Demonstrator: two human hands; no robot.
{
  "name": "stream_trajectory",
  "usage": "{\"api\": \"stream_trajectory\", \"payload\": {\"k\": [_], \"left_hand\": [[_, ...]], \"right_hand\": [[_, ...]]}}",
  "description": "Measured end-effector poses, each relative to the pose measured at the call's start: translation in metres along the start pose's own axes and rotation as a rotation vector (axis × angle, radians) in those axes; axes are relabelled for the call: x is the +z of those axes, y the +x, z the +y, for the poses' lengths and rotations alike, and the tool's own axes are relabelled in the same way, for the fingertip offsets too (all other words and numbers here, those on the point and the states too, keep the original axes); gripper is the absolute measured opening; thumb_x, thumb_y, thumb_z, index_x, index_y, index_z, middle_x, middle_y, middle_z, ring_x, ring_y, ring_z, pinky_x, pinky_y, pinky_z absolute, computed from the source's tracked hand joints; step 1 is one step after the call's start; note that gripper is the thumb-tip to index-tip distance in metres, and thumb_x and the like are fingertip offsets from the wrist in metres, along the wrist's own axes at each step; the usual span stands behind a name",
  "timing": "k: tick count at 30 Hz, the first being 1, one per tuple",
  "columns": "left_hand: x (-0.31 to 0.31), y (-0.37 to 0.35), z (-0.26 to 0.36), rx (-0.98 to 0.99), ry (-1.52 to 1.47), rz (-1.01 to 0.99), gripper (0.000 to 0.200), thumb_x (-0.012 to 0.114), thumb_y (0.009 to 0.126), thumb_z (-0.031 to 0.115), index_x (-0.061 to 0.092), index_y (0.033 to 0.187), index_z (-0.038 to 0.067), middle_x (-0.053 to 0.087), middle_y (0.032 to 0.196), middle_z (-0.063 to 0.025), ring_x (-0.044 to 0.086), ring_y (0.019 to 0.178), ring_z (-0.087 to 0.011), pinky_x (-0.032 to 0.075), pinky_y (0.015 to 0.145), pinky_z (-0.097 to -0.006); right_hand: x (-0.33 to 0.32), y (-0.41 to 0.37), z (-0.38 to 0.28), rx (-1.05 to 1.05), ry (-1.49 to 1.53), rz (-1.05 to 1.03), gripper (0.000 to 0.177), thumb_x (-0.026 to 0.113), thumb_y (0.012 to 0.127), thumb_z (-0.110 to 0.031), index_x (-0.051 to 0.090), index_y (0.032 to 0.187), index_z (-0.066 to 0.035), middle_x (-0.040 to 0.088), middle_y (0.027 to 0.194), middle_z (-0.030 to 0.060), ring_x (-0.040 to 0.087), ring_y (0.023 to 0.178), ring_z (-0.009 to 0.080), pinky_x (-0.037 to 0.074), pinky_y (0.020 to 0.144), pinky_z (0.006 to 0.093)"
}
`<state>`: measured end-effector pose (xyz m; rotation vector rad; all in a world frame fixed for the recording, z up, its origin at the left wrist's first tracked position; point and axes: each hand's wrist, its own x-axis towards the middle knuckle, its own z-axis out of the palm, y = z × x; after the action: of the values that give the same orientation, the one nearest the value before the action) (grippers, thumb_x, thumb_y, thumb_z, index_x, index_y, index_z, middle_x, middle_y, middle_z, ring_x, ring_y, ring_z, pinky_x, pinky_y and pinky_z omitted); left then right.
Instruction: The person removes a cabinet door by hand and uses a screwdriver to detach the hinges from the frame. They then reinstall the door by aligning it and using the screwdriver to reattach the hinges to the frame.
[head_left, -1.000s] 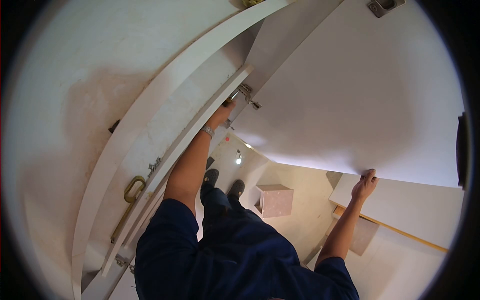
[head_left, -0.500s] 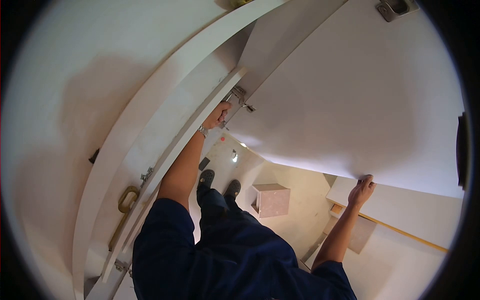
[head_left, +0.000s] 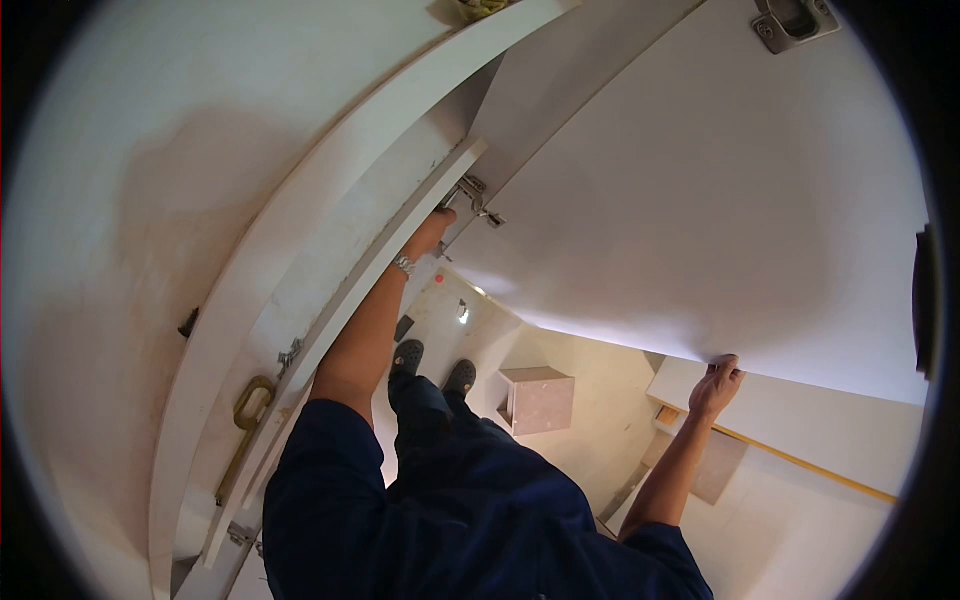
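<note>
My left hand [head_left: 430,232] is closed beside a metal hinge [head_left: 470,190], near the edge of the cabinet frame [head_left: 400,220]. It grips something mostly hidden, with a thin metal shaft showing near the hinge. With bent fingers, my right hand [head_left: 716,388] holds the lower edge of a large white door panel [head_left: 680,200]. A second metal fitting [head_left: 492,217] joins the hinge to the panel.
On the floor stands a pinkish box [head_left: 542,402], beyond my shoes [head_left: 408,356]. A brass-coloured clamp [head_left: 252,405] hangs at the left frame. At the right is a white surface with a yellow edge strip [head_left: 800,462]. A metal fitting [head_left: 795,22] sits at the top right.
My left hand has turned slightly and its fingers are now more hidden. The view has shifted a little, and my right hand still holds the panel edge.
</note>
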<state>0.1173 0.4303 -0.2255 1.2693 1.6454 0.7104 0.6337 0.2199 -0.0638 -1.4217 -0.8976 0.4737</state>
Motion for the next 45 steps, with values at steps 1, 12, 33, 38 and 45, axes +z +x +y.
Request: {"api": "stream_trajectory", "payload": {"k": [1,12,33,38,45], "left_hand": [[0.013,0.008,-0.015,0.023,-0.014,0.044,0.021,0.059,0.081,0.023,0.056,0.073,0.004,0.055,0.061,-0.0085,0.054,0.055,-0.0196,0.045,0.054,-0.0347],[0.008,-0.004,0.0,0.133,0.146,0.149,0.026,0.066,0.082,0.028,0.062,0.081,0.002,0.062,0.066,-0.0123,0.059,0.059,-0.0252,0.048,0.057,-0.0378],[0.014,-0.021,-0.013,0.414,0.199,0.456,0.027,0.066,0.08,0.027,0.062,0.087,0.001,0.066,0.084,-0.018,0.062,0.073,-0.0351,0.05,0.068,-0.0415],[0.016,-0.009,-0.017,0.322,0.273,0.39,0.031,0.066,0.083,0.031,0.061,0.077,0.001,0.063,0.068,-0.0141,0.061,0.069,-0.0319,0.049,0.065,-0.0403],[-0.013,-0.011,0.005,-0.284,-0.667,-0.209,0.032,0.07,0.082,0.032,0.051,0.064,0.014,0.044,0.052,0.0029,0.037,0.04,-0.0071,0.027,0.036,-0.0237]], "right_hand": [[0.006,-0.003,-0.006,0.003,0.01,0.017,0.023,0.05,0.099,-0.024,0.045,0.113,-0.005,0.054,0.102,0.0053,0.053,0.095,0.0155,0.044,0.092,0.0338],[-0.003,-0.003,0.003,-0.008,0.023,0.015,0.017,0.05,0.099,-0.021,0.045,0.107,-0.006,0.054,0.094,0.0025,0.052,0.089,0.0127,0.044,0.088,0.0318],[0.006,-0.012,-0.012,0.011,0.048,0.005,0.02,0.05,0.099,-0.024,0.046,0.108,-0.007,0.051,0.096,0.0017,0.05,0.09,0.0132,0.044,0.088,0.0318],[-0.013,-0.01,0.005,-0.003,0.05,-0.029,0.019,0.05,0.1,-0.024,0.046,0.108,-0.007,0.052,0.096,0.0018,0.05,0.09,0.013,0.043,0.089,0.032],[-0.016,-0.011,0.01,-0.025,0.062,-0.028,0.019,0.05,0.099,-0.024,0.046,0.107,-0.007,0.052,0.095,0.0013,0.05,0.089,0.0117,0.044,0.088,0.0309]]}}
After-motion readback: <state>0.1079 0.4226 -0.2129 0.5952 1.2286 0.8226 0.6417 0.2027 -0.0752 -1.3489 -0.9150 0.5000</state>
